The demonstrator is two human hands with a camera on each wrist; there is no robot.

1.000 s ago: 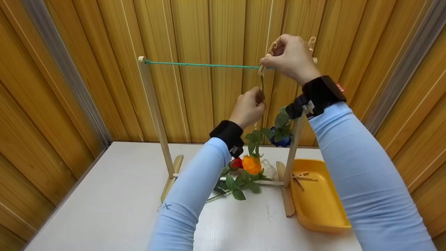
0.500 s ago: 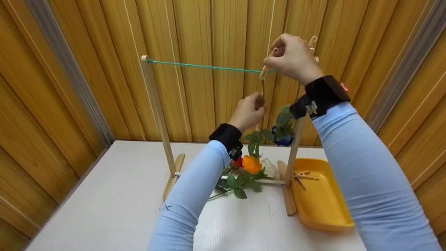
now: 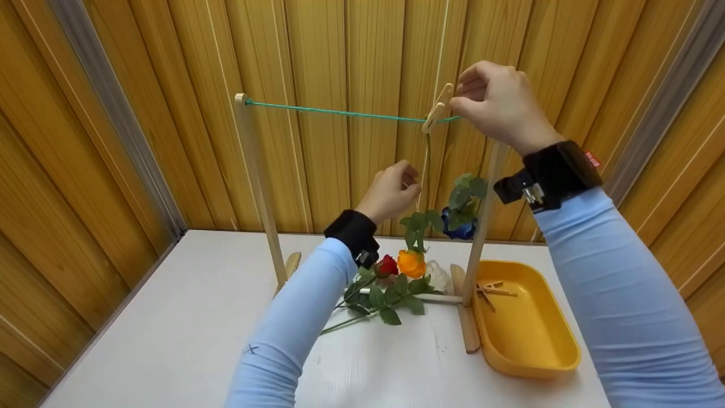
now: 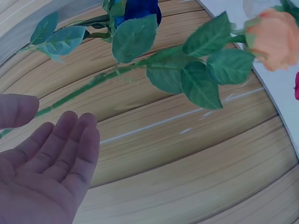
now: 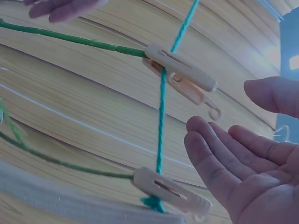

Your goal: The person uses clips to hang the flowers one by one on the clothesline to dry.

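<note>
An orange rose (image 3: 411, 263) hangs head down from a green cord (image 3: 340, 113), its stem end caught in a wooden clothespin (image 3: 434, 117). My right hand (image 3: 498, 105) is just right of that clothespin, fingers spread and holding nothing; the right wrist view shows a gap between fingertips and clothespin (image 5: 180, 74). Left of the hanging stem is my left hand (image 3: 392, 190), relaxed and apart from the stem (image 4: 88, 84) in its wrist view. A blue rose (image 3: 459, 224) also hangs, its stem held by a second clothespin (image 5: 168, 191) near the post.
A wooden frame with a left post (image 3: 257, 187) and right post (image 3: 481, 243) carries the cord. A red rose (image 3: 387, 265) and a white flower (image 3: 437, 276) are low behind leafy stems on the white table (image 3: 170, 317). Several clothespins (image 3: 498, 290) lie in a yellow tray (image 3: 532, 362).
My right hand has let go of the clothespin and moved right. My left hand has released the orange rose's stem and drawn left and down. The rose hangs from the cord.
</note>
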